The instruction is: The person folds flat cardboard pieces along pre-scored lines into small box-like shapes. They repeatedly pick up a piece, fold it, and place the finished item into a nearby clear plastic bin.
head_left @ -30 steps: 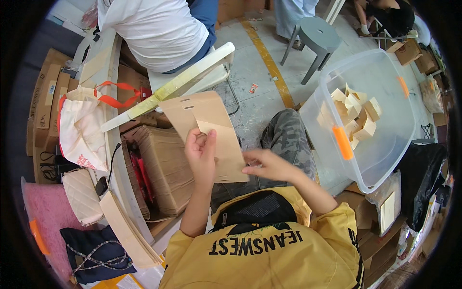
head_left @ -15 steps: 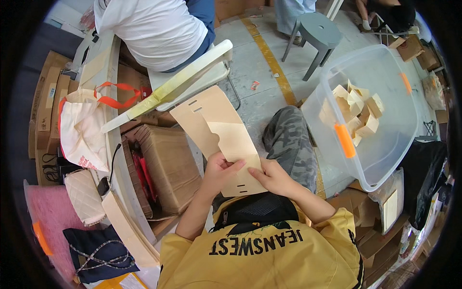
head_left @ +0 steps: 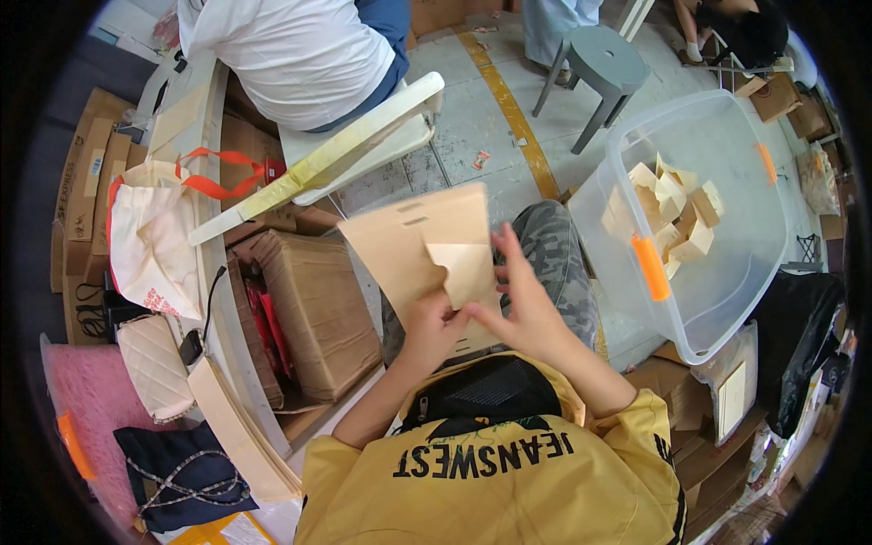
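A beige card sheet with slots and a curved cut-out stands tilted above my lap, its far part bent up. My left hand pinches it near the cut-out, low on the sheet. My right hand is beside the sheet's right edge, fingers spread and pointing away. Its thumb reaches across to the fingertips of my left hand; whether it presses on the card I cannot tell. Part of the sheet's near end is hidden behind my hands.
At the right stands a clear plastic bin with orange handles, holding several folded card pieces. Left, a table carries a stack of flat card sheets and bags. A cardboard box stands beside my left arm. Ahead are a seated person and a grey stool.
The sheet's far part has tilted up and bent toward me. My right hand has let go of the right edge and spread its fingers; my left hand keeps its pinch.
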Tool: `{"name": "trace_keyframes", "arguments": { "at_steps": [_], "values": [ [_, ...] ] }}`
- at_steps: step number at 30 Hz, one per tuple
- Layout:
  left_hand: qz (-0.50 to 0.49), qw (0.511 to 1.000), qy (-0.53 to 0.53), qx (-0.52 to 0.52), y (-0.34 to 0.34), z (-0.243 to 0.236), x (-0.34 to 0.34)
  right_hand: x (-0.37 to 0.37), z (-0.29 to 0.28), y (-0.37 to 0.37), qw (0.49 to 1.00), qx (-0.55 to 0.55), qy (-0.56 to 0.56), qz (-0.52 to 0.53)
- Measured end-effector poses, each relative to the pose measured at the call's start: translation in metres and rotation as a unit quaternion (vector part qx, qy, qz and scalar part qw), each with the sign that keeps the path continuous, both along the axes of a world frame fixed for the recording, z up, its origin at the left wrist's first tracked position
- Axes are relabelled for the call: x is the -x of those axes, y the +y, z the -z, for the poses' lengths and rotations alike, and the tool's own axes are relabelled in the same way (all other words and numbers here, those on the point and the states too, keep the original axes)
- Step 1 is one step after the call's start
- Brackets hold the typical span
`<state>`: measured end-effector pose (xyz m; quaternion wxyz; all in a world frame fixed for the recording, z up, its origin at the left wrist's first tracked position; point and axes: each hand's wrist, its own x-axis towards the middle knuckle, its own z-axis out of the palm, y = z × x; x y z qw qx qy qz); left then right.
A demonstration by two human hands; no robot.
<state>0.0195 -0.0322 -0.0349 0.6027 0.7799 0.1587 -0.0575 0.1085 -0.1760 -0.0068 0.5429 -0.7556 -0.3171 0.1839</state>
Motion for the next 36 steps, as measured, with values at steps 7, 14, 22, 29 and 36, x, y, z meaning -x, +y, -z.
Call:
{"name": "trace_keyframes", "arguments": {
  "at_steps": [7,14,22,29,36],
  "values": [
    [0.170,0.977,-0.125,-0.034,-0.013,-0.007,-0.002,-0.004,0.006,0.011,0.979,0.169,-0.111,0.004],
    [0.293,0.844,-0.231,-0.386,0.014,-0.011,0.003,-0.027,-0.014,0.013,0.975,0.156,-0.146,-0.061],
    [0.240,0.728,-0.256,-0.589,0.031,-0.027,-0.001,-0.050,-0.012,0.037,0.993,0.074,0.063,-0.066],
    [0.250,0.720,-0.297,-0.576,0.035,-0.022,0.005,-0.050,-0.007,0.043,0.987,0.063,0.122,-0.089],
    [0.267,0.746,-0.313,-0.524,0.036,-0.023,0.004,-0.046,0.002,0.044,0.992,0.019,0.106,-0.069]
  ]
}}
